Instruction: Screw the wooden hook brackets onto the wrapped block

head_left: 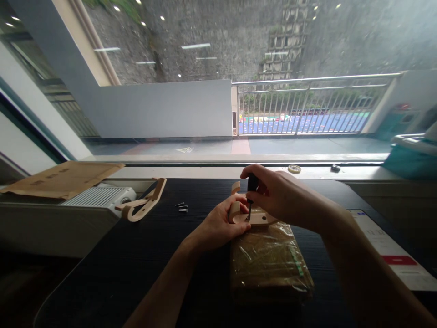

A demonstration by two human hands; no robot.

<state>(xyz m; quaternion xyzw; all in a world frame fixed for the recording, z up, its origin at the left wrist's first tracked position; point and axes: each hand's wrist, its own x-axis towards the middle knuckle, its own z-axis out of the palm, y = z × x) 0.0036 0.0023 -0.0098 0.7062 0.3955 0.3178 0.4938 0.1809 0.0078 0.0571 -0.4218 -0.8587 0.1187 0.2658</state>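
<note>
My right hand [269, 187] grips the black handle of a screwdriver [251, 184], its shaft pointing straight down. The tip meets a pale wooden hooked piece [257, 218] close to a small hole or screw; which one I cannot tell. My left hand [227, 218] is closed around the curved end of that piece and steadies it. Beneath it is a brown package [266, 259] wrapped in clear plastic. Several screws [182, 207] lie loose on the black table. Farther left, a second wooden hooked piece [146, 202] rests near the table's edge.
The black table [136, 273] stands against a windowsill [191, 172]. A roll of tape [294, 169] and a small dark object [335, 168] sit on the sill. At left are a white radiator [99, 197] and a flat brown paper bag [64, 176]. A white printed sheet [392, 250] lies at right.
</note>
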